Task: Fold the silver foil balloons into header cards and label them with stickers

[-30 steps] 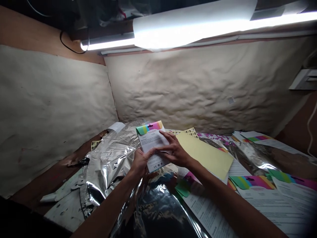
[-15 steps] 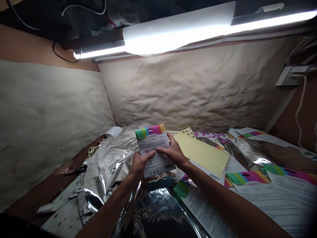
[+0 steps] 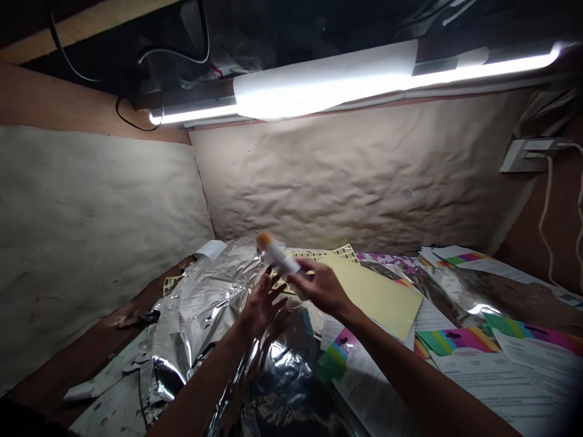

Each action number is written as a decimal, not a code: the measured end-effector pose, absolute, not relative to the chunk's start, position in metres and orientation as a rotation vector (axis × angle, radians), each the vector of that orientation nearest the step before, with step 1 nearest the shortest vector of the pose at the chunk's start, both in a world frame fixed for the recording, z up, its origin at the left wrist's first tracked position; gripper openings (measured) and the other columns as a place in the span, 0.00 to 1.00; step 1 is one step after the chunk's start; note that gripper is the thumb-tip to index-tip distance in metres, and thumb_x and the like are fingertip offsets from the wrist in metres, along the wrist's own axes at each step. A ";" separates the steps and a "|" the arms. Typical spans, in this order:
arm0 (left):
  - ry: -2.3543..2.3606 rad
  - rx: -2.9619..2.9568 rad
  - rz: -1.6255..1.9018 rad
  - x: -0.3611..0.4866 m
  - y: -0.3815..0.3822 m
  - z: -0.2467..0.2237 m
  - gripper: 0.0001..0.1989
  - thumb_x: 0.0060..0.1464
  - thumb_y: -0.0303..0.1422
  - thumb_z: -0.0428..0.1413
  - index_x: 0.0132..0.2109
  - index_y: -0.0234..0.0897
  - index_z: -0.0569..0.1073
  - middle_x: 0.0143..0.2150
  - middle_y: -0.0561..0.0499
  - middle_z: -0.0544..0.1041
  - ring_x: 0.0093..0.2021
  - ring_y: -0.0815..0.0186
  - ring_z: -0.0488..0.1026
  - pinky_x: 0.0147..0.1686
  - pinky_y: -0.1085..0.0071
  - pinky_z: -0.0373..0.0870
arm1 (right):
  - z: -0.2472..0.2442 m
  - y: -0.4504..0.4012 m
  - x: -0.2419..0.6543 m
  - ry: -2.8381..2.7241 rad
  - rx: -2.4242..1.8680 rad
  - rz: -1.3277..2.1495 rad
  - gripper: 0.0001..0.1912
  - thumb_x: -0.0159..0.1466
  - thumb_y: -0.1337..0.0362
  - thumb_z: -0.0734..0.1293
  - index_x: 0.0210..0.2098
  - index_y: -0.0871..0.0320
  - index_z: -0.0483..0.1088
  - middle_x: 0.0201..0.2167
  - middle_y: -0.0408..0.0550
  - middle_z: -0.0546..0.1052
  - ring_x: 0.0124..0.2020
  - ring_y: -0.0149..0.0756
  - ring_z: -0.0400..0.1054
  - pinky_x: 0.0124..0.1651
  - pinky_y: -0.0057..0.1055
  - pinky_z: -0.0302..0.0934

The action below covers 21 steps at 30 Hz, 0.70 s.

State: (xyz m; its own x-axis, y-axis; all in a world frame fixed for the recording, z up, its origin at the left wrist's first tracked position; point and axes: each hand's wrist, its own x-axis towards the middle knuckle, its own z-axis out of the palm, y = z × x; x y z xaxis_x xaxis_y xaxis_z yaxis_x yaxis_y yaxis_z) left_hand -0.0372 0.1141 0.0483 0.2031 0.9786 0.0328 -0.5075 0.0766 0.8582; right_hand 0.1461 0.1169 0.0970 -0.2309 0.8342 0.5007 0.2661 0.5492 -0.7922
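Blurred and tilted nearly edge-on, a white card packet [image 3: 283,260] with an orange end is gripped by my right hand [image 3: 321,286]. My left hand [image 3: 262,306] is just below and left of it, fingers spread; whether a fingertip still touches the packet I cannot tell. Under both hands lies shiny clear plastic film [image 3: 286,358]. To the right of my right hand, a pale yellow sheet [image 3: 373,291] covers part of some printed cards.
Crumpled silvery film [image 3: 195,315] is heaped at the left. Rainbow-topped packets [image 3: 460,343] spread over the right side, with one packet [image 3: 334,358] beneath my right forearm. Yellow sticker sheets [image 3: 348,254] lie at the back. A lit tube lamp [image 3: 323,85] hangs above.
The packet has turned from its printed back facing me to nearly edge-on. My left hand has let its grip go and opened, while my right hand keeps hold. The view has tilted up slightly.
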 end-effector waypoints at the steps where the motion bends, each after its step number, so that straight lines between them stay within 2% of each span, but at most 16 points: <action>1: 0.594 0.835 1.180 -0.038 0.112 0.050 0.37 0.49 0.57 0.60 0.60 0.42 0.68 0.58 0.40 0.73 0.57 0.50 0.71 0.49 0.59 0.72 | 0.098 0.110 0.142 -1.898 -0.852 0.711 0.19 0.61 0.58 0.70 0.51 0.52 0.76 0.48 0.48 0.80 0.47 0.45 0.75 0.51 0.41 0.69; 3: 0.505 0.741 1.100 -0.042 0.110 0.051 0.38 0.49 0.57 0.58 0.59 0.36 0.69 0.54 0.37 0.76 0.54 0.45 0.73 0.51 0.52 0.71 | 0.099 0.101 0.138 -2.055 -0.766 0.754 0.19 0.63 0.57 0.69 0.53 0.52 0.75 0.51 0.50 0.79 0.51 0.46 0.74 0.53 0.42 0.67; 7: 0.469 0.649 1.131 -0.047 0.111 0.051 0.32 0.51 0.43 0.60 0.61 0.32 0.67 0.52 0.37 0.78 0.55 0.46 0.74 0.56 0.51 0.67 | 0.099 0.116 0.146 -1.913 -0.937 0.592 0.21 0.64 0.56 0.67 0.55 0.55 0.72 0.56 0.55 0.75 0.57 0.50 0.69 0.59 0.49 0.61; 9: 0.414 0.649 1.132 -0.047 0.110 0.054 0.33 0.54 0.47 0.57 0.61 0.31 0.66 0.54 0.37 0.77 0.57 0.46 0.71 0.58 0.50 0.65 | 0.093 0.133 0.156 -1.780 -1.039 0.665 0.24 0.64 0.55 0.67 0.58 0.56 0.69 0.58 0.58 0.73 0.57 0.50 0.69 0.59 0.51 0.61; 12: 0.286 0.686 1.069 -0.044 0.104 0.061 0.42 0.55 0.60 0.48 0.63 0.29 0.65 0.58 0.34 0.74 0.62 0.44 0.67 0.60 0.49 0.61 | 0.079 0.154 0.168 -1.638 -1.111 1.036 0.27 0.64 0.52 0.67 0.59 0.57 0.67 0.54 0.59 0.75 0.52 0.48 0.73 0.52 0.48 0.67; 14: 0.223 0.711 1.028 -0.041 0.099 0.066 0.45 0.54 0.62 0.46 0.63 0.27 0.65 0.59 0.32 0.72 0.63 0.44 0.64 0.61 0.49 0.60 | 0.069 0.159 0.171 -1.612 -1.055 1.318 0.25 0.63 0.51 0.68 0.55 0.55 0.70 0.49 0.55 0.79 0.48 0.47 0.75 0.47 0.45 0.70; 18: 0.212 0.761 0.972 -0.037 0.093 0.067 0.42 0.56 0.59 0.47 0.62 0.28 0.66 0.59 0.32 0.72 0.64 0.43 0.64 0.61 0.50 0.59 | 0.056 0.156 0.166 -1.539 -0.817 1.750 0.22 0.60 0.52 0.70 0.50 0.56 0.73 0.41 0.52 0.81 0.40 0.44 0.77 0.43 0.40 0.72; 21: 0.320 0.827 0.994 -0.036 0.098 0.062 0.35 0.58 0.54 0.52 0.62 0.30 0.66 0.59 0.35 0.73 0.61 0.45 0.68 0.58 0.51 0.63 | 0.055 0.156 0.163 -1.383 -0.721 1.785 0.26 0.57 0.56 0.74 0.54 0.57 0.71 0.43 0.52 0.81 0.37 0.41 0.77 0.41 0.35 0.72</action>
State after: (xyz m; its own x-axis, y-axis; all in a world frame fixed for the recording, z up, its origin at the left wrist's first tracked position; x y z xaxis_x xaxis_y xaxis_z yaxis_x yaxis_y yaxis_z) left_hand -0.0364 0.0981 0.0616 0.5311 0.8387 0.1205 -0.6112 0.2807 0.7400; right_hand 0.1631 0.1559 0.0549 -0.5584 0.8295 0.0130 -0.2200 -0.1330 -0.9664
